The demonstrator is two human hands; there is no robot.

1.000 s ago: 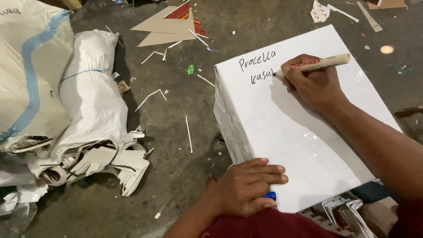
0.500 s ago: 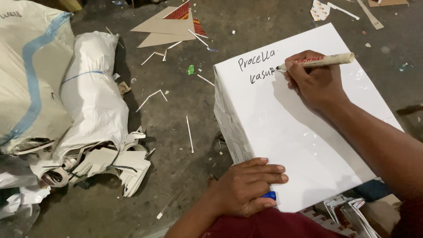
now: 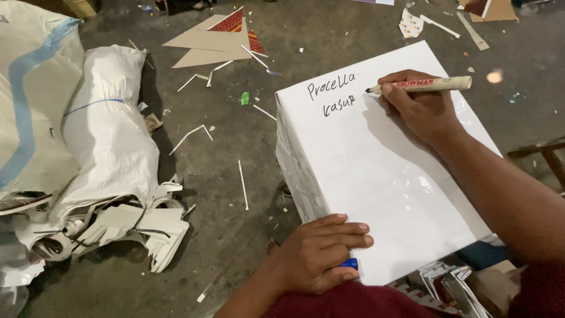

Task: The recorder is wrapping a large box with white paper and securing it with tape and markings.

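The left hand (image 3: 321,253) lies flat on the near corner of the white box (image 3: 382,176), fingers together and pressing on its glossy top, with a small blue cap (image 3: 349,264) tucked under them. The box sits on the dusty floor (image 3: 235,176), one corner pointing away. Farther along its top, the right hand (image 3: 421,109) is closed around a cream marker (image 3: 424,84), held nearly level, its black tip touching the box just right of the handwritten words near the far corner. Left of the box lie white sacks (image 3: 106,129); beyond it, cardboard scraps (image 3: 206,44) are scattered.
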